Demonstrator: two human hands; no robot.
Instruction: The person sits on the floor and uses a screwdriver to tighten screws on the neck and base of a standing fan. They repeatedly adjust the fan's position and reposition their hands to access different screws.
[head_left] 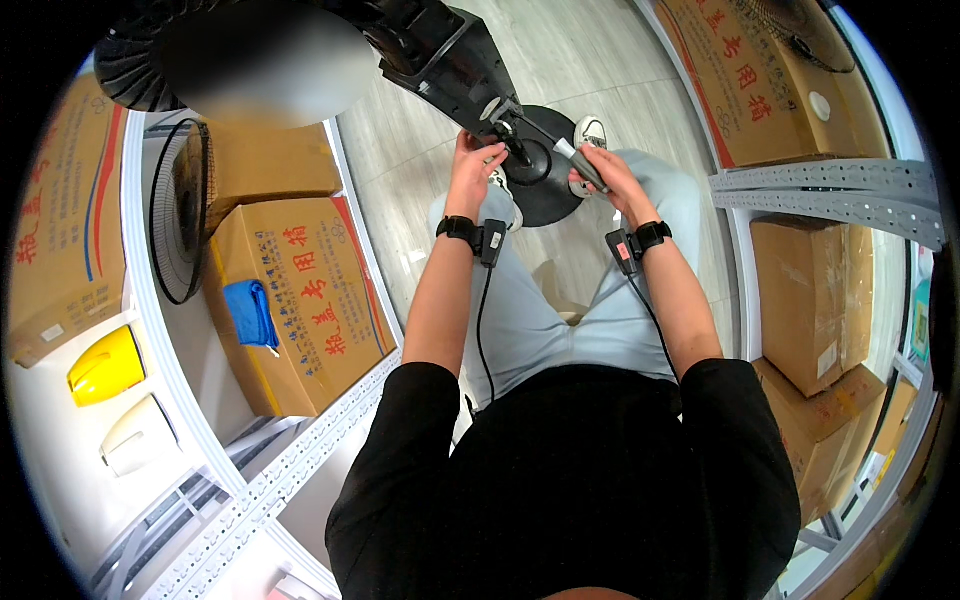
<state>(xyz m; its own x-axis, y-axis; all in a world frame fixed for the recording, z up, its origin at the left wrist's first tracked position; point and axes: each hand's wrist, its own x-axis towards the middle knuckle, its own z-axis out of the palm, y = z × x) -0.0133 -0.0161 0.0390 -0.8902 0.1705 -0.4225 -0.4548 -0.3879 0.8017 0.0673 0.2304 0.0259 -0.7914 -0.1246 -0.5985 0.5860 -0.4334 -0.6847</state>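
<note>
My right hand [615, 177] is closed around the grey handle of a screwdriver [582, 164]. Its shaft points up and left to the lower end of a black box-shaped housing [455, 72]. This housing belongs to what looks like a pedestal fan, with a round black base [548, 205] on the floor between my feet. At the housing's lower left corner is my left hand [472, 172], its fingers apart and close to the short black pole. Whether those fingertips touch the housing is hard to make out. The screwdriver's tip is also too small to see clearly.
Metal shelves [830, 190] with cardboard boxes [300, 300] stand on both sides. A black wire fan guard [180, 212] leans at the left. A blue pouch [250, 312] lies on a box, and a yellow plastic part [107, 366] sits on the left shelf.
</note>
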